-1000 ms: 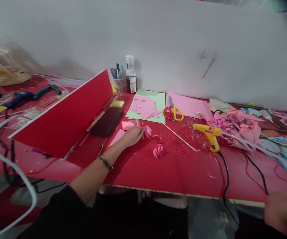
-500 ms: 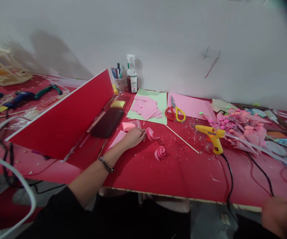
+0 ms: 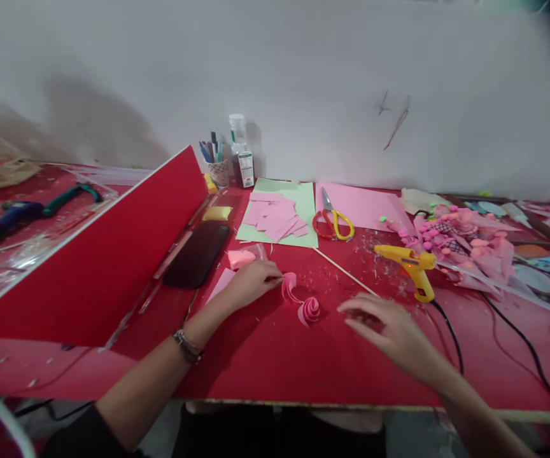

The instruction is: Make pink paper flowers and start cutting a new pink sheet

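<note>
Pink paper curl (image 3: pixel 288 286) pinched by left hand (image 3: pixel 254 280), fingertips nearly closed, pink spiral (image 3: pixel 309 310) set just beside, right hand (image 3: pixel 392 321) held half-open, nothing gripped.

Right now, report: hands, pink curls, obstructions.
Left hand at pink curls, grip unclear. Right hand open, empty. Curls on red tabletop. Thin stick just beyond right hand.

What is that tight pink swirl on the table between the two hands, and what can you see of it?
The swirl looks like a strip of paper wound into a spiral, its layers showing as lighter and darker pink bands. It sits on the red table, between the left hand and the right hand; neither hand touches it. A looser pink curl is beside it, toward the left hand; whether the two touch is unclear.
</note>
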A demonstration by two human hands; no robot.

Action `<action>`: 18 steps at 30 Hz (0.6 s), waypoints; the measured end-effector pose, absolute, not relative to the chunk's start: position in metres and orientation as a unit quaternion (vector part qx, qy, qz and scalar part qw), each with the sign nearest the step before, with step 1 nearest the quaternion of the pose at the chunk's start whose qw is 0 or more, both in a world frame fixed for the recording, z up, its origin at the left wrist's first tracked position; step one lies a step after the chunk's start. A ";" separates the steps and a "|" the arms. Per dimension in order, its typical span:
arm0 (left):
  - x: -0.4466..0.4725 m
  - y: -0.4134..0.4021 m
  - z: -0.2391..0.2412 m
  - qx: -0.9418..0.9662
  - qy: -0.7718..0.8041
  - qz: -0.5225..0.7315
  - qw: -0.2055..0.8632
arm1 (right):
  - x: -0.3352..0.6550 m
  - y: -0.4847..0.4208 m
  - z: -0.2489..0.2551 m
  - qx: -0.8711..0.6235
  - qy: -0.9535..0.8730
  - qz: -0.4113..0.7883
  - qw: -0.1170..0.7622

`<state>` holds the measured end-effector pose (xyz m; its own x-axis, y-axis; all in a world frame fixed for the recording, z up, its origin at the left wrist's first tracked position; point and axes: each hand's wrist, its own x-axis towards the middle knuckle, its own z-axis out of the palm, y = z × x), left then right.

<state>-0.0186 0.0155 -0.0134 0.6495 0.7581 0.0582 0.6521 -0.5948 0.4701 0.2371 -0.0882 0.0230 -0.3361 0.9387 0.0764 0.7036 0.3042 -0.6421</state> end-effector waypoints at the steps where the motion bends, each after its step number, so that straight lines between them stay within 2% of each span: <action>1: -0.018 0.017 -0.015 0.880 0.396 0.140 0.220 | 0.233 -0.083 0.017 -0.525 -0.767 0.289 0.228; 4: -0.017 0.019 -0.020 0.856 0.393 0.201 0.267 | 0.222 -0.066 0.002 -0.497 -0.755 0.364 0.225; 7: -0.017 0.019 -0.024 0.839 0.390 0.240 0.294 | 0.217 -0.052 -0.004 -0.462 -0.769 0.389 0.209; 18: -0.014 0.019 -0.026 0.860 0.388 0.183 0.277 | 0.216 -0.027 -0.009 -0.390 -0.815 0.395 0.169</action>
<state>-0.0142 0.0186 -0.0257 0.6310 0.7693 0.1001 0.5663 -0.5450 0.6183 0.2158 -0.0265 -0.0092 -0.6386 0.7689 -0.0330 0.5025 0.3841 -0.7746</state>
